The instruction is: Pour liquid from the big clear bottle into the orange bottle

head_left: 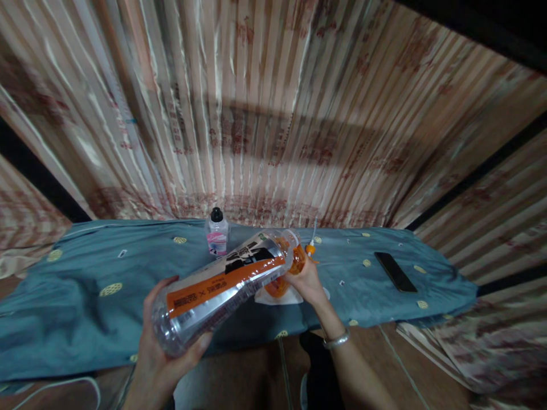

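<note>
My left hand (164, 356) is wrapped round the base of a large clear plastic drink bottle (231, 276) with an orange and silver label. The bottle is tilted, its neck pointing up and to the right. At its neck end, my right hand (308, 283) grips an orange see-through bottle (278, 286), partly hidden behind the drink bottle. Whether the two mouths touch, I cannot tell. A white sheet or tissue (273, 298) lies under the orange bottle. Just behind my right hand is an orange pump top (310, 249) with a pale tube.
A small clear bottle (217, 236) with a black cap and pink label stands behind, left of centre. A black phone (395, 272) lies at the right on the blue-green cloth (98, 256). Striped curtains (265, 114) hang behind; dark poles slant at both sides.
</note>
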{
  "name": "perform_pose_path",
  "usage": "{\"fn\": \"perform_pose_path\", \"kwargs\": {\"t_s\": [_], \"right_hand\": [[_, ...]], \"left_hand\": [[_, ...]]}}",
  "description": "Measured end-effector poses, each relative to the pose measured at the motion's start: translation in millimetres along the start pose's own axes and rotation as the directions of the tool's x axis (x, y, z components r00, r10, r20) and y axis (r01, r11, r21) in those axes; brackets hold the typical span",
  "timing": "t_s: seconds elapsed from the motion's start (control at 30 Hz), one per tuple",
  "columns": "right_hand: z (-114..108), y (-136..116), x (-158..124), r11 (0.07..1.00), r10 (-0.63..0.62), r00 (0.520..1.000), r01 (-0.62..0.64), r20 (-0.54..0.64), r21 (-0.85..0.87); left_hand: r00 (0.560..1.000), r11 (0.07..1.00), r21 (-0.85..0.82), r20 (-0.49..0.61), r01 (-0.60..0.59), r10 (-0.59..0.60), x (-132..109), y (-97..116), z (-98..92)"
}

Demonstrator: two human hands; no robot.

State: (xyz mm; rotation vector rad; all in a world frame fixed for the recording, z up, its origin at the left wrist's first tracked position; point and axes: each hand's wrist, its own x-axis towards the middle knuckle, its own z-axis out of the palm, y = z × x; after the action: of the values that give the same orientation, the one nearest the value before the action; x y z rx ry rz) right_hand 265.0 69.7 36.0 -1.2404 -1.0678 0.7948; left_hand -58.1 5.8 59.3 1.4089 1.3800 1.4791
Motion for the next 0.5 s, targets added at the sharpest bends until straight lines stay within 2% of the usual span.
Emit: {"fn": "perform_pose_path", "kwargs": {"t_s": [0.5], "right_hand": [[-3.4, 8.9, 1.8, 1.0, 0.015, 1.0, -0.015, 0.021, -0.026]], "left_hand": [[1.0, 1.0, 0.003, -0.008, -0.022, 0.023, 0.9, -1.8, 0.6]]}}
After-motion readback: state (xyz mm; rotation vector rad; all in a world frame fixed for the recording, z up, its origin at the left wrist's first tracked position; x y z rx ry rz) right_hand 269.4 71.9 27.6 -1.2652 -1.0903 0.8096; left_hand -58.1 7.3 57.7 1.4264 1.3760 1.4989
